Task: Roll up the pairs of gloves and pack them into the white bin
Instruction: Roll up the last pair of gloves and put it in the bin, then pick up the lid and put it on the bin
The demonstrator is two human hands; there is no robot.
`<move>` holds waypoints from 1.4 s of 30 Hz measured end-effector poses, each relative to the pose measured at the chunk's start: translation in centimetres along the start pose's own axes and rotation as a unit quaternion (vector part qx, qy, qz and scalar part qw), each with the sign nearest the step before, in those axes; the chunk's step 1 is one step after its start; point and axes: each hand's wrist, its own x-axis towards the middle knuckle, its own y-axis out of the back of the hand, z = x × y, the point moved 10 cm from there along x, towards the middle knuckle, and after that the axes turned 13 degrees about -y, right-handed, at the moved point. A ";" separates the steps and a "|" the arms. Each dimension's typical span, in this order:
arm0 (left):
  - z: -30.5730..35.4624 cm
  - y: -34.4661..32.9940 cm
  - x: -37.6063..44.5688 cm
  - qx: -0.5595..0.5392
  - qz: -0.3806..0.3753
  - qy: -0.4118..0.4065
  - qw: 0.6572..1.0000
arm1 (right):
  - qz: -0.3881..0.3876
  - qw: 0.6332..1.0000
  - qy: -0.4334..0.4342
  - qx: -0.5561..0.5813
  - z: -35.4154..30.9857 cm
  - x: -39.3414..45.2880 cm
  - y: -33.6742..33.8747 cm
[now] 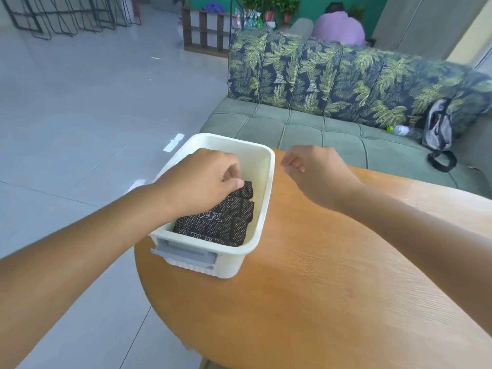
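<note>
- the white bin [262, 166] is standing on the round wooden table [332, 275], at its left edge, with the long axis running from the near edge toward the far edge and the grey handle [183, 253] facing the person.
- several rolled pairs of black gloves [213, 226] with small white dots are lying inside the bin, side by side, each roll with its long axis across the bin, from the left wall to the right wall.
- the left hand [198, 179] is reaching into the bin; its curled fingers and thumb are pinching the farthest roll [246, 189], which is lying next to the other rolls.
- the right hand [316, 173] is hanging above the table, just beside the right wall of the bin, fingers loosely curled and holding nothing.
- the far part of the bin is showing its bare bottom.
- behind the table a green sofa [306, 129] with leaf-pattern cushions is standing.
</note>
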 end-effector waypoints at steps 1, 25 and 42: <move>1.1 0.0 -0.2 -0.010 0.011 -0.003 1.000 | 0.000 1.000 -0.016 0.002 1.7 -0.9 0.4; 26.4 -14.9 1.6 -0.146 -0.041 -0.122 0.981 | 0.025 0.923 -0.352 -0.155 41.8 -21.4 8.1; 29.1 -16.4 2.0 -0.127 -0.069 -0.134 0.980 | -0.049 0.801 -0.592 -0.074 54.5 -25.3 8.0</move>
